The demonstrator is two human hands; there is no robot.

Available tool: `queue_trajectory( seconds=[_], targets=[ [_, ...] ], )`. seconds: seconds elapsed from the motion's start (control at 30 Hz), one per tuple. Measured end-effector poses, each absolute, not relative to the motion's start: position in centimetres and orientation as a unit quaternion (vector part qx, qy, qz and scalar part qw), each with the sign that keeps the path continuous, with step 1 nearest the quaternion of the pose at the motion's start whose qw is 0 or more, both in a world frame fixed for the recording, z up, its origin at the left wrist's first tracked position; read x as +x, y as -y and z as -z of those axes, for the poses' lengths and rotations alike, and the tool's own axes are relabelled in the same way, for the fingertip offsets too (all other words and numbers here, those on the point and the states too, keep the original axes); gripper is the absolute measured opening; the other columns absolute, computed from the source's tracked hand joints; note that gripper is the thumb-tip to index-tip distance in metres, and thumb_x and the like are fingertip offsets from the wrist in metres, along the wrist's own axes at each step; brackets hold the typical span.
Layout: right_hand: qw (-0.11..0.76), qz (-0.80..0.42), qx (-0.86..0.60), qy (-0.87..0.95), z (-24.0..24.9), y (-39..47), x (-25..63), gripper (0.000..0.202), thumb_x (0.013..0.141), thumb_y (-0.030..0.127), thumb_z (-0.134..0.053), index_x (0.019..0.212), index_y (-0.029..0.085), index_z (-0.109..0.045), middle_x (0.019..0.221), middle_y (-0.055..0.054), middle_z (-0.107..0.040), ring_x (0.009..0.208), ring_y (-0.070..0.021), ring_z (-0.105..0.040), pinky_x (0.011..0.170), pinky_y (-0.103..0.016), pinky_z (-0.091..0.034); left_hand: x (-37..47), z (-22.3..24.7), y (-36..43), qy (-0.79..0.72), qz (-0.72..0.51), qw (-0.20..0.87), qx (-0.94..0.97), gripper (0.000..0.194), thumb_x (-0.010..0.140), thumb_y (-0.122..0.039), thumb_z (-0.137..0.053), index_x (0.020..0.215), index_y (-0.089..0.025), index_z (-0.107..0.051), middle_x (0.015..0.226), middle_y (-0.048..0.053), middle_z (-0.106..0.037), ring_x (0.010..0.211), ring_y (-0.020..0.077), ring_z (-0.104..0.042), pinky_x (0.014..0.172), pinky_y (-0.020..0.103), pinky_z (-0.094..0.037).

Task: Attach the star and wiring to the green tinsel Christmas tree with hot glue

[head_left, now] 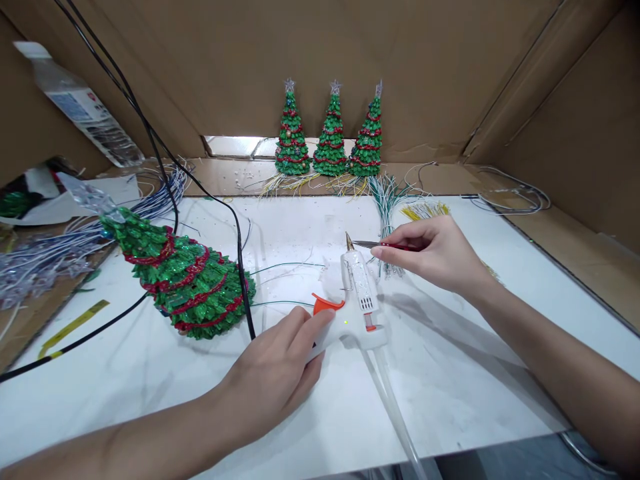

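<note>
My left hand point(285, 360) is wrapped round the handle of a white glue gun point(361, 283), its nozzle pointing away from me and a clear glue stick trailing from its rear. Pinched in my right hand point(433, 257) are red-handled tweezers point(400, 247), their metal tips close to the brass nozzle; whether a small part sits between the tips is too small to tell. A large green tree point(193, 287) with red garlands and a clear star lies tilted on its side left of the gun, two thin green wires coming from its base.
Three small decorated trees point(330, 137) stand at the back. Wire bundles point(387, 200) lie before them, more wires point(75, 243) at the left. A water bottle point(87, 110) leans at the upper left. Black cables point(235, 220) cross the big tree. Cardboard walls point(425, 73) surround the white board point(450, 393).
</note>
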State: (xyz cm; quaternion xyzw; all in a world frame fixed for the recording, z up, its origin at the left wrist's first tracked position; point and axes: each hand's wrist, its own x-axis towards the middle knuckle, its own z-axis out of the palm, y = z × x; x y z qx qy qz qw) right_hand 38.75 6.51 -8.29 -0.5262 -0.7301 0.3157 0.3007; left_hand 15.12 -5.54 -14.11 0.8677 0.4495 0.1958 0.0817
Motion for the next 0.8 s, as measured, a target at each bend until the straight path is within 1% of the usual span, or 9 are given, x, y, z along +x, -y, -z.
queue_trajectory(
  seconds=[0.23, 0.4, 0.53, 0.67, 0.8],
  targets=[
    [0.293, -0.318, -0.534, 0.726, 8.12, -6.26, 38.46, 0.028, 0.067, 0.041, -0.071, 0.067, 0.014, -0.072, 0.053, -0.002, -0.056, 0.049, -0.0076, -0.040, 0.043, -0.024, -0.028, 15.15, 14.00, 5.54, -0.451, -0.196, 0.077, 0.867, 0.042, 0.090, -0.016, -0.042, 0.131, -0.020, -0.032, 0.091, 0.004, -0.050, 0.061, 0.0137, -0.053, 0.053, 0.026, -0.048],
    [0.301, -0.312, -0.539, 0.722, 8.20, -6.21, 38.31, 0.029, 0.067, 0.041, -0.071, 0.072, 0.013, -0.074, 0.057, -0.004, -0.061, 0.051, -0.0093, -0.044, 0.045, -0.025, -0.032, 15.16, 14.03, 5.42, -0.452, -0.197, 0.074, 0.867, 0.041, 0.090, -0.016, -0.041, 0.130, -0.020, -0.032, 0.092, 0.004, -0.051, 0.061, 0.0137, -0.053, 0.053, 0.026, -0.048],
    [0.299, -0.308, -0.541, 0.724, 8.22, -6.17, 38.37, 0.028, 0.067, 0.042, -0.070, 0.071, 0.014, -0.073, 0.059, -0.004, -0.062, 0.052, -0.0100, -0.046, 0.046, -0.025, -0.033, 15.21, 14.05, 5.24, -0.450, -0.196, 0.078, 0.868, 0.041, 0.090, -0.016, -0.041, 0.130, -0.020, -0.033, 0.090, 0.003, -0.051, 0.060, 0.0134, -0.052, 0.052, 0.026, -0.047],
    [0.298, -0.308, -0.540, 0.724, 8.08, -6.01, 38.39, 0.027, 0.067, 0.041, -0.071, 0.069, 0.015, -0.073, 0.057, -0.003, -0.060, 0.051, -0.0093, -0.044, 0.045, -0.025, -0.031, 15.21, 14.04, 5.24, -0.452, -0.195, 0.076, 0.867, 0.041, 0.090, -0.016, -0.040, 0.130, -0.020, -0.032, 0.090, 0.003, -0.051, 0.059, 0.0129, -0.051, 0.052, 0.025, -0.047],
    [0.315, -0.287, -0.545, 0.722, 7.90, -5.83, 38.30, 0.025, 0.068, 0.041, -0.071, 0.067, 0.015, -0.072, 0.054, -0.002, -0.058, 0.049, -0.0084, -0.042, 0.043, -0.024, -0.029, 15.19, 13.99, 5.44, -0.454, -0.195, 0.077, 0.866, 0.042, 0.090, -0.016, -0.040, 0.131, -0.021, -0.031, 0.091, 0.003, -0.051, 0.061, 0.0130, -0.052, 0.053, 0.025, -0.047]
  ],
)
